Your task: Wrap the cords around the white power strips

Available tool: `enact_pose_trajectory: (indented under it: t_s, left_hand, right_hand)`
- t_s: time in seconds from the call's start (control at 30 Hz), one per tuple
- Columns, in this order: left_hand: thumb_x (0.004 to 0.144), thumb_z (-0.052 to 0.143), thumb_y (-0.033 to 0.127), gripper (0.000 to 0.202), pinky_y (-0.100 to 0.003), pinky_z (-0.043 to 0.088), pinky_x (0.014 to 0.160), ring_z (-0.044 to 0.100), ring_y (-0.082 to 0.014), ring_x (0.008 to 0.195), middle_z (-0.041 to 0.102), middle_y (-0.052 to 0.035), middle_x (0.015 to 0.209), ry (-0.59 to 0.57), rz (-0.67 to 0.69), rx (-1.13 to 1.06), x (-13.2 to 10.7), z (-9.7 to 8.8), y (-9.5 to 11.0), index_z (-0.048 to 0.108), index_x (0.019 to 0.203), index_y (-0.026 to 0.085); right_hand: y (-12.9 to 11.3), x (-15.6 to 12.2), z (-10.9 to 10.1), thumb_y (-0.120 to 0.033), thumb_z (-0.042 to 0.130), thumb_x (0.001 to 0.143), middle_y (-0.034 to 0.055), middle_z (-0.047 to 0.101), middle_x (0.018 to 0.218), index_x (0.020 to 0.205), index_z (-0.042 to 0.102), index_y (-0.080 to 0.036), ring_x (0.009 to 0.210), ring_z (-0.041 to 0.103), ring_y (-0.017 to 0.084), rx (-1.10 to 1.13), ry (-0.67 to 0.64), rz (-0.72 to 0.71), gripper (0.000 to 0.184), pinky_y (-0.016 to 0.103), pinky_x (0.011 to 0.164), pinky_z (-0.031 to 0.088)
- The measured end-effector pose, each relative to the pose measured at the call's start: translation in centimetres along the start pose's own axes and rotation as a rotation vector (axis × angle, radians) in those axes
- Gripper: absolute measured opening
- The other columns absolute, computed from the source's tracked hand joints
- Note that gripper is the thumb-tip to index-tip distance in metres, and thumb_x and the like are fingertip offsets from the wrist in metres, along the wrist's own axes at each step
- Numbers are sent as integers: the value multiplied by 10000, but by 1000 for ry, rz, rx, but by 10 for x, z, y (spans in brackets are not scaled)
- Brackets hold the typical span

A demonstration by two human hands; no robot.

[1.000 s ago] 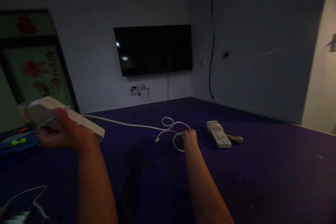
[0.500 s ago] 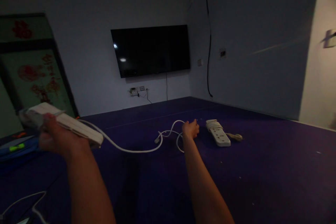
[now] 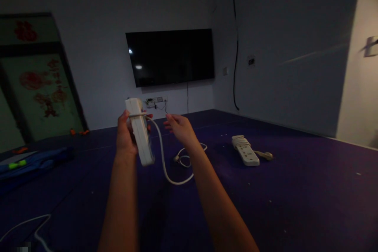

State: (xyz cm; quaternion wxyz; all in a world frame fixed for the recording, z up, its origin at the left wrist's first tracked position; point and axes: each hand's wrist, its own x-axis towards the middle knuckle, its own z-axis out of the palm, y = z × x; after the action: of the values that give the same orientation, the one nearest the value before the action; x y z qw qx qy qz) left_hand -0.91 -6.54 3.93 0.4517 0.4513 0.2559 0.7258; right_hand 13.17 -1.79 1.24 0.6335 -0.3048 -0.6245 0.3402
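My left hand (image 3: 125,136) is closed round a white power strip (image 3: 138,132), which it holds upright at chest height. A turn of the strip's white cord (image 3: 163,167) crosses its top end. From there the cord sags in a loop, passes behind my right forearm and ends in a loose coil (image 3: 186,157) on the purple floor. My right hand (image 3: 180,128) hovers just right of the strip with fingers apart, pointing left, and nothing shows in them.
A second white power strip (image 3: 245,150) with its plug lies on the floor to the right. A dark TV (image 3: 171,57) hangs on the far wall above a wall outlet (image 3: 156,100). A blue bag (image 3: 35,161) lies at left, and a white cable (image 3: 29,224) at bottom left.
My left hand swung the power strip from the far left to the centre and turned it upright. My right hand left the cord on the floor and rose beside the strip.
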Motion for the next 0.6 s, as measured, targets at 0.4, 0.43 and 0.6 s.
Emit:
enact_pose_trajectory:
  t_s: [0.4,0.43,0.6]
  left_hand:
    - [673,519,587,723,-280,504,507,630,-187,613,711,-121,834,-351,-80,11,2,3,-18,588,1198,94]
    - [671,527,584,717,-274,502,498,626,-180,599,712,-119,834,-356,-79,11,2,2,-17,589,1190,94]
    - [643,590,545,688,-301,539,570,664,-222,727,711,-105,864,-390,-78,-2,1,3,-16,572,1186,122]
  right_hand:
    - [-22,-13,-4,-134,450,881,-10,597,545,622,620,-143,465,514,87,-40,-192,102,310,199,483,371]
    - [-22,-12,-5,-148,465,873,-15,579,528,622,629,-140,461,488,83,-96,-164,62,300,201,480,348]
    - [-23,-16,-9,-332,578,825,-14,549,536,656,683,-135,501,430,77,-187,-141,-96,280,214,485,301]
